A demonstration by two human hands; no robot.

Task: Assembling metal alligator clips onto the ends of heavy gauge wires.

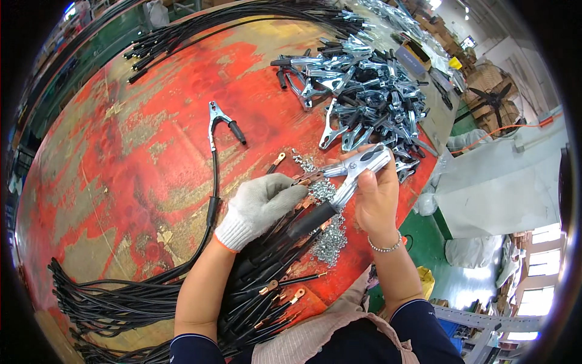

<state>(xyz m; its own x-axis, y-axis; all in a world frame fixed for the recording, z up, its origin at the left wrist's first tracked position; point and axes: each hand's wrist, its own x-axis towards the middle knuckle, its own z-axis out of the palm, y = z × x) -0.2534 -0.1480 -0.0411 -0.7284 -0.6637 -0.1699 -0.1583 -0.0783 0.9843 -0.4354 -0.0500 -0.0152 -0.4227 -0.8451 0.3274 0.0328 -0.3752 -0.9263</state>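
Observation:
My right hand (377, 206), bare with a bead bracelet, grips a silver metal spring clamp (371, 159) with a black sleeve on one handle. In a white knit glove, my left hand (259, 205) pinches a copper cable lug (310, 178) against the end of the clamp's other handle. The fingers partly hide that joint. Small silver nuts and screws (330, 241) lie scattered just beneath both hands. Black cables with copper lugs (270, 286) are bunched under my left wrist and forearm. A clamp joined to a black cable (213, 116) rests on the table beyond my left hand.
A large heap of silver clamps (379, 88) covers the table's far right. Black cables (242, 18) lie along the far edge, and more cables (115, 300) at the near left. The tabletop (151, 139) is worn red. A fan (492, 97) stands beyond the right edge.

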